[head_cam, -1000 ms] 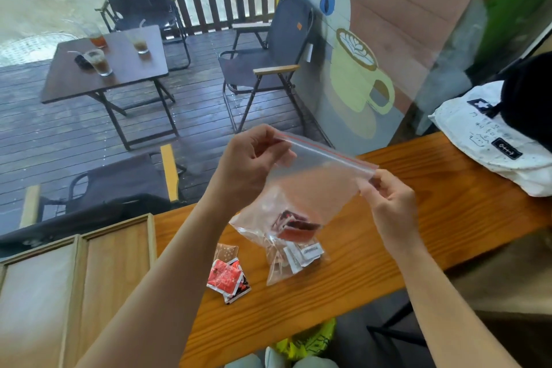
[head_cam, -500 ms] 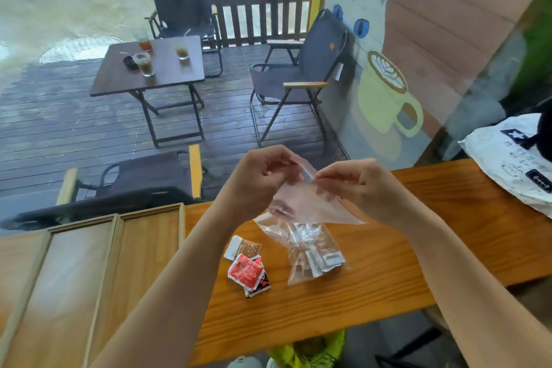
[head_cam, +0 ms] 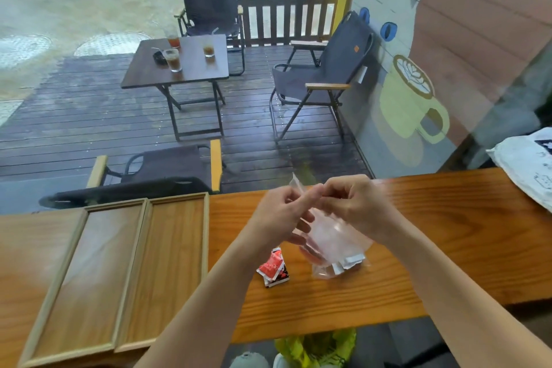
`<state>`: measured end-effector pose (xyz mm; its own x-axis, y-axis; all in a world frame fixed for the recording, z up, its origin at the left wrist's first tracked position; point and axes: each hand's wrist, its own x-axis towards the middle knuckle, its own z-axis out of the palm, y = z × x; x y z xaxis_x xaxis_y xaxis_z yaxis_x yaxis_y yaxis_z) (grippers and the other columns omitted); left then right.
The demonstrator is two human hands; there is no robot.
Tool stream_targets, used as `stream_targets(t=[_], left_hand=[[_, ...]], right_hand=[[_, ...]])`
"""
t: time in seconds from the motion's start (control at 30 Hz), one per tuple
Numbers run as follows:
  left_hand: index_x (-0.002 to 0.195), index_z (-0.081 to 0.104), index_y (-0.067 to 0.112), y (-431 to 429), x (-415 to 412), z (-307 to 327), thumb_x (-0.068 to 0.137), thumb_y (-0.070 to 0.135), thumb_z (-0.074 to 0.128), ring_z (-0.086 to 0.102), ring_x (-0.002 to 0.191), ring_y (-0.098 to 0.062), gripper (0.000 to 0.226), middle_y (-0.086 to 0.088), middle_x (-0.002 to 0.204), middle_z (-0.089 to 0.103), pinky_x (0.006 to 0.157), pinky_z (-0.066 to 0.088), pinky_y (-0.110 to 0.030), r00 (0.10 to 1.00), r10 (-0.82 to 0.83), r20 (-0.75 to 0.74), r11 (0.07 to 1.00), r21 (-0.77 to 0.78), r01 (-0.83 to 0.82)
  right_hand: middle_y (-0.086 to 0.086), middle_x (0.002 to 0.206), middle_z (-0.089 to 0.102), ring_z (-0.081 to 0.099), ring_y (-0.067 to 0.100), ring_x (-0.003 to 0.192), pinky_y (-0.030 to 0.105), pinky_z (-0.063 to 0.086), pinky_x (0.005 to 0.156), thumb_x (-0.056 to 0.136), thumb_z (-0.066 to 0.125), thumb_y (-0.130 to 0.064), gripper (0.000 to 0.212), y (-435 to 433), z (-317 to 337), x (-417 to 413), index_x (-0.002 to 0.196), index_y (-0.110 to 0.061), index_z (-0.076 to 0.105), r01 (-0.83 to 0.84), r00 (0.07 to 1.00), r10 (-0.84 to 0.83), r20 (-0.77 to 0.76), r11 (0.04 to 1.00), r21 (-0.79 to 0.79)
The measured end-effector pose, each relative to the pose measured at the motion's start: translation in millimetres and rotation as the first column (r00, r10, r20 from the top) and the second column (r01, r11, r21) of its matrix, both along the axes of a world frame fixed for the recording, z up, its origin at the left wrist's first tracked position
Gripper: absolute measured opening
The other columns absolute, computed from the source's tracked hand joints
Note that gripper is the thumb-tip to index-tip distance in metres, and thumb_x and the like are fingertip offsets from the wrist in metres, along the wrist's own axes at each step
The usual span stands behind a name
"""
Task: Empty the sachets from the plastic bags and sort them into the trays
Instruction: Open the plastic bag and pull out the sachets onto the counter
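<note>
The head camera looked down on a long orange-brown wooden counter [head_cam: 448,248] set against a window. Above the middle of the counter, the left hand [head_cam: 276,218] and the right hand [head_cam: 357,206] met fingertip to fingertip, each pinching the top edge of a clear plastic zip bag [head_cam: 334,240]. The bag hung down from the hands, and its bottom rested on the counter. Small white and reddish sachets [head_cam: 346,263] lay bunched in the bottom of the bag. Just left of the bag, a small pile of loose red-and-white sachets [head_cam: 272,268] lay on the counter, partly hidden by the left forearm. Well left of the bag sat two shallow rectangular wooden trays [head_cam: 143,248], side by side and touching. At the counter's far right end, away from the bag, rested a white printed cloth bag [head_cam: 525,164].
</note>
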<state>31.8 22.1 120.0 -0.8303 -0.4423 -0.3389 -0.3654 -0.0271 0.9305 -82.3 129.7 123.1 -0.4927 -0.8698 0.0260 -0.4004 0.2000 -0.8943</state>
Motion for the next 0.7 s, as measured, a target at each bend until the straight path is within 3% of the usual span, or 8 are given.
stream_targets(t=[0.1,0.23,0.37,0.47,0.57,0.7], left_hand=[[0.088,0.062,0.003,2.7,1.6,-2.3,0.084,0.038,0.06,0.072,0.071,-0.021,0.035,-0.013,0.082,0.07,0.055,0.059,-0.027,0.998,0.058,-0.037,0.997,0.056,-0.056],[0.088,0.066,-0.004,-1.2,9.7,-1.9,0.088,0.01,0.057,0.071,0.075,-0.026,0.017,-0.023,0.089,0.069,0.057,0.059,-0.024,0.994,0.108,-0.034,0.99,0.094,-0.104],[0.088,0.067,-0.004,-14.1,14.8,-0.7,0.085,0.003,0.059,0.071,0.072,-0.025,0.011,-0.022,0.088,0.069,0.057,0.06,-0.024,0.984,0.175,0.034,0.955,0.236,-0.178],[0.08,0.068,0.003,-17.1,16.9,-4.4,0.08,0.007,0.065,0.071,0.067,-0.021,0.005,-0.018,0.085,0.068,0.052,0.058,-0.022,0.977,0.214,-0.004,0.966,0.149,-0.211],[0.067,0.068,0.013,-12.9,17.1,-9.4,0.076,0.018,0.07,0.067,0.055,-0.01,0.011,-0.005,0.065,0.067,0.048,0.053,-0.017,0.981,0.168,-0.097,0.984,-0.048,-0.173],[0.066,0.064,0.014,-10.5,16.8,-13.4,0.073,0.029,0.071,0.062,0.057,-0.005,0.018,0.005,0.06,0.063,0.053,0.05,-0.013,0.978,0.085,-0.19,0.984,-0.141,-0.113]], right_hand=[[0.002,0.066,0.066,0.063,0.011,0.061,0.024,0.054,0.059,0.075,0.072,-0.005,0.006,-5.4,-6.2,8.3,0.072,-0.007,0.067,-0.038,0.999,0.037,0.025,0.999,0.02],[0.005,0.06,0.059,0.051,0.006,0.049,0.017,0.041,0.046,0.069,0.078,-0.02,0.023,-5.6,-10.1,10.9,0.07,-0.002,0.063,-0.082,0.988,0.069,0.141,0.992,0.091],[0.007,0.064,0.06,0.054,0.007,0.05,0.022,0.045,0.043,0.065,0.074,-0.037,0.039,-3.7,-14.0,11.1,0.078,-0.002,0.064,-0.073,0.985,0.057,0.164,0.993,0.096],[0.007,0.063,0.06,0.056,0.01,0.05,0.028,0.048,0.046,0.063,0.073,-0.042,0.041,-6.6,-18.6,14.7,0.076,-0.004,0.063,-0.079,0.986,0.063,0.152,0.992,0.101],[0.005,0.061,0.061,0.058,0.013,0.05,0.029,0.049,0.045,0.059,0.072,-0.048,0.047,-12.2,-21.4,20.1,0.075,-0.006,0.062,-0.102,0.985,0.087,0.152,0.99,0.098],[-0.004,0.052,0.06,0.057,0.011,0.045,0.022,0.047,0.04,0.07,0.071,-0.036,0.02,-15.9,-22.8,24.7,0.071,-0.017,0.067,-0.164,0.968,0.155,0.196,0.986,0.027]])
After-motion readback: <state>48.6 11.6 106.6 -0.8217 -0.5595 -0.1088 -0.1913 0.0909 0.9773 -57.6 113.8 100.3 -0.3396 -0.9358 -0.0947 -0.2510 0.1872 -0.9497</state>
